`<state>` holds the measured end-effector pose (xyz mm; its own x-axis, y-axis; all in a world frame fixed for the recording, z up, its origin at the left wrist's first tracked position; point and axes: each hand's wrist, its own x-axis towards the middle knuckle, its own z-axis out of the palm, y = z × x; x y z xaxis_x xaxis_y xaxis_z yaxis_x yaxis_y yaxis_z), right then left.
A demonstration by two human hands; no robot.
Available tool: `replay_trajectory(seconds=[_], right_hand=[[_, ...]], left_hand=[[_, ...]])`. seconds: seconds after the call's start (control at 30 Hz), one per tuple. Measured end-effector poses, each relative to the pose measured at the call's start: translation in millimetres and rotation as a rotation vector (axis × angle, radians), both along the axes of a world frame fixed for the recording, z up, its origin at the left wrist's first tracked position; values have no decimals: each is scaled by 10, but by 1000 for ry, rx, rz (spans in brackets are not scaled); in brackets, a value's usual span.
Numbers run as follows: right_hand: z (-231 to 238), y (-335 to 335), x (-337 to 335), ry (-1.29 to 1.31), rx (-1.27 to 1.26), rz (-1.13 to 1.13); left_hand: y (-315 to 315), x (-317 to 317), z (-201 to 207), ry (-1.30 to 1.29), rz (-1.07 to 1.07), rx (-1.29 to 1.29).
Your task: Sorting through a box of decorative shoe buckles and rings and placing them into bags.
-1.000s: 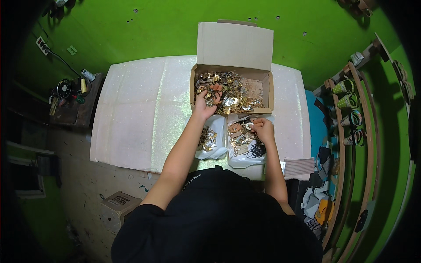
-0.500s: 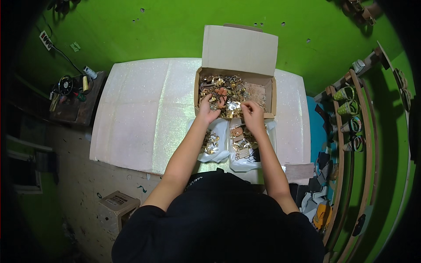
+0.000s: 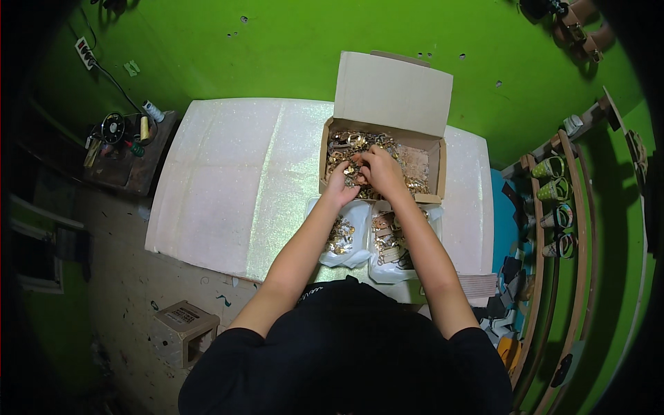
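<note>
An open cardboard box [image 3: 443, 169] holds a heap of small gold, silver and dark metal fittings [image 3: 360, 142], buckle-like in places. Over the near left part of the heap, my left hand [image 3: 340, 188] is cupped palm up around several small metal pieces [image 3: 351, 173]. My right hand [image 3: 384, 173] bends in from the right with its fingertips together at the left hand's fingers; whatever is in them is too small to make out. Against the box's near side stand two plastic-lined trays: the left tray [image 3: 353, 259] contains gold and silver pieces, the right tray [image 3: 394, 275] mixed fittings.
A glittery whitish sheet [image 3: 214, 180] covers the table. To the left, a small dark table [image 3: 131, 173] carries thread spools. A wooden rack [image 3: 577, 228] with sandals stands at the right, near scraps and a striped piece [image 3: 477, 287]. A wooden stool [image 3: 183, 325] sits on the floor.
My right hand has moved left from the box's near edge to meet my left hand. The fingers of my left hand have curled in more. The whole view has shifted slightly.
</note>
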<state>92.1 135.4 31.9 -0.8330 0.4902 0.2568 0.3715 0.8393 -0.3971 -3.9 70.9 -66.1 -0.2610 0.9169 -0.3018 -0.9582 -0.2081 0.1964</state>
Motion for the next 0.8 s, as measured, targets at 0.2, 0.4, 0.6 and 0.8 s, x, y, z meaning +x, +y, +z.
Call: replay_trajectory(seconds=[0.2, 0.4, 0.6, 0.8], right_hand=[[113, 26, 16, 148, -201, 10], [129, 103, -26, 155, -448, -77], [30, 178, -78, 269, -516, -51], [104, 201, -96, 318, -560, -71]], left_hand=[[-1, -40, -81, -78, -45, 133], [24, -12, -30, -7, 1, -37], [-20, 8, 76, -50, -5, -33], [-38, 38, 157, -62, 14, -65]])
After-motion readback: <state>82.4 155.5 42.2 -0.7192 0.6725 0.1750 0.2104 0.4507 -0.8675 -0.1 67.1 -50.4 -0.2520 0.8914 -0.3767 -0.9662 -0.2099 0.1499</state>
